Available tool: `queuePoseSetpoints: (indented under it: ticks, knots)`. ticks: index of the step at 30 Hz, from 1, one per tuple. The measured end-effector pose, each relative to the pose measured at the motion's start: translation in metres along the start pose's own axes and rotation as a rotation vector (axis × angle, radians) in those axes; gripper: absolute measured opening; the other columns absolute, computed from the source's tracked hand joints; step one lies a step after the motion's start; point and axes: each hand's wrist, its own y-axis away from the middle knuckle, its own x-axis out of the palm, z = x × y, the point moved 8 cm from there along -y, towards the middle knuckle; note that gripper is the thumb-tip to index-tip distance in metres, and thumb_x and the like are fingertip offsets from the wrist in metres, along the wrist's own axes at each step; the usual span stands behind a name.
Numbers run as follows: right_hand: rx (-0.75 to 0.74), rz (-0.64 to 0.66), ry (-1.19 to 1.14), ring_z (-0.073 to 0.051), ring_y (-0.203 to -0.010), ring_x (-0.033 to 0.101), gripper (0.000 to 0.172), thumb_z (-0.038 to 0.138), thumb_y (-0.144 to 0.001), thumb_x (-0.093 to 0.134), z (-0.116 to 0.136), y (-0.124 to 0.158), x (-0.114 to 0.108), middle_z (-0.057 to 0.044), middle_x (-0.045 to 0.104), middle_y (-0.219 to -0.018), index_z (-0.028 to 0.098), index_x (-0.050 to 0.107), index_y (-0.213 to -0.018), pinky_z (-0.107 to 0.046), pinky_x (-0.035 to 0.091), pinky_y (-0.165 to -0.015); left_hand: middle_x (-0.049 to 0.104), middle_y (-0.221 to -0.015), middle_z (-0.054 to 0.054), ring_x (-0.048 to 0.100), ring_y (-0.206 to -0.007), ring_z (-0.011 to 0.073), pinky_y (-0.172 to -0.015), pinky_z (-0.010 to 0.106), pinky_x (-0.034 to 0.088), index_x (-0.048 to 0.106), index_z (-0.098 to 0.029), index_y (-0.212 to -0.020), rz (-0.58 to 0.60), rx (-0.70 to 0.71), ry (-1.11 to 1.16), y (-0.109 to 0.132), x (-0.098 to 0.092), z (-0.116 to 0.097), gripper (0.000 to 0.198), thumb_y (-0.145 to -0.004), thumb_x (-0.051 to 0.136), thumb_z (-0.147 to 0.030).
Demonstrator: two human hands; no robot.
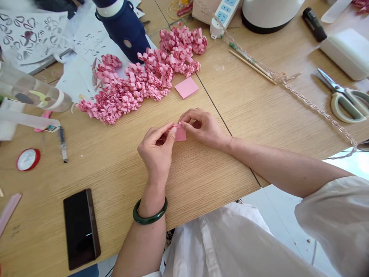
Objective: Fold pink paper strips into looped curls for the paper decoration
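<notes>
1. Head view, with the clock face centred on the small pink paper point(181, 134): this lies between the two hands, just over the bench point(115, 165), its upper edge at the fingertips.
2. The left hand point(158, 144), at 8 o'clock, pinches the upper left of the paper between thumb and index finger; a dark green bangle point(150, 217) circles its wrist.
3. The right hand point(203, 129), at 3 o'clock, has thumb and fingertips closed on the paper's top edge, close to the left fingertips.
4. At 12 o'clock, near the hands, a loose pink square point(186, 87) lies flat.
5. A long heap of curled pink strips point(145, 79) stretches from 10 to 12 o'clock, with a blue bottle point(125, 34) standing behind it at 11.
6. Two thin sticks point(252, 66) lie at 2 o'clock; scissors point(347, 100) rest well apart, near 3.
7. A pen point(62, 144) and, farther out, a red-rimmed roll point(28, 159) lie towards 9 o'clock; a dark phone point(80, 229) lies at 8.
</notes>
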Motion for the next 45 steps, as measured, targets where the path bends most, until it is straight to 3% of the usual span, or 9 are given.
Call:
queuePoseSetpoints:
  ticks: [15,24,34,45]
  knots:
    - [-0.011,0.009,0.042,-0.016,-0.087,0.059,0.013,0.022,-0.091,0.062,0.0,0.0,0.002,-0.006,0.072,-0.093,0.017,0.065,-0.08,-0.029,0.046,-0.075,0.078,-0.092,0.003,0.071,-0.085,0.0153,-0.078,0.027,0.055,0.082,-0.023,-0.095,0.003,-0.052,0.064,0.002,0.003,0.01,0.011,-0.089,0.073,-0.028]
    - [-0.056,-0.009,0.027,-0.017,-0.088,0.059,0.014,0.023,-0.092,0.062,0.003,0.001,0.0,-0.006,0.071,-0.092,0.017,0.066,-0.08,-0.03,0.047,-0.077,0.079,-0.09,0.003,0.072,-0.083,0.0158,-0.072,0.026,0.056,0.082,-0.023,-0.091,-0.012,-0.158,0.159,0.003,0.006,0.024,0.01,-0.086,0.076,-0.03]
    - [-0.076,0.025,0.066,-0.016,-0.087,0.058,0.012,0.028,-0.09,0.065,0.003,0.0,0.004,-0.006,0.071,-0.094,0.018,0.067,-0.085,-0.03,0.046,-0.078,0.078,-0.083,0.003,0.069,-0.073,0.0131,-0.069,0.025,0.055,0.081,-0.021,-0.085,-0.037,-0.236,0.284,0.004,0.008,0.023,0.008,-0.082,0.078,-0.028]
    - [-0.092,0.027,0.116,-0.018,-0.085,0.057,0.008,0.02,-0.087,0.06,0.005,0.0,0.004,-0.006,0.073,-0.094,0.019,0.061,-0.078,-0.032,0.046,-0.08,0.078,-0.087,0.002,0.07,-0.081,0.0163,-0.078,0.029,0.055,0.081,-0.023,-0.087,0.012,-0.222,0.244,0.007,0.013,0.03,0.012,-0.082,0.078,-0.033]
